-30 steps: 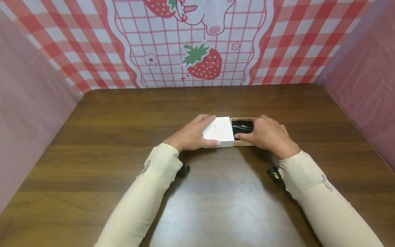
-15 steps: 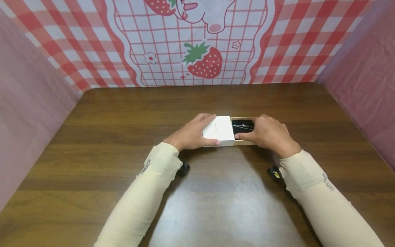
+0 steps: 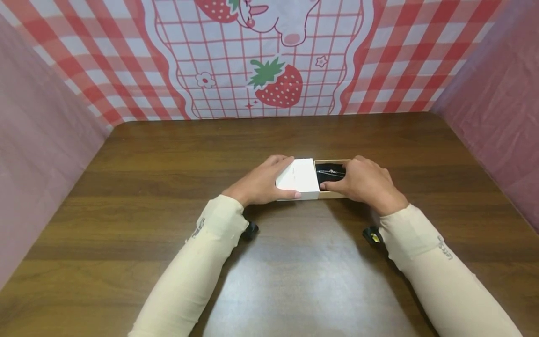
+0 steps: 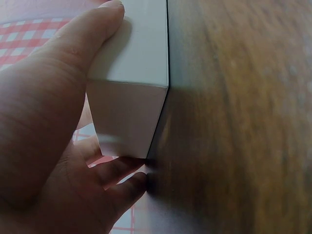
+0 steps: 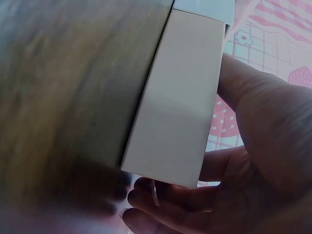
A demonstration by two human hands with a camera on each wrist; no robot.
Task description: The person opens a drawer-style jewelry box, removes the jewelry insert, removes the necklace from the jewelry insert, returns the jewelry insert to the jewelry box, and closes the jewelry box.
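Observation:
On the wooden table lies a white slide-out jewelry box, its sleeve on the left and its tan-edged drawer drawn partly out to the right. A thin silver chain rests across the black insert in the drawer. My left hand grips the sleeve, thumb along the near side and fingers at the far side and end. My right hand holds the drawer's right end, thumb over the insert. In the right wrist view, a small ribbon tab sticks out of the drawer's end by the fingers, which hide the drawer's right part.
Behind the table hangs a red-and-white checked cloth printed with strawberries. Pink fabric closes in the right side, paler fabric the left. Dark wrist cameras sit under both cream sleeves.

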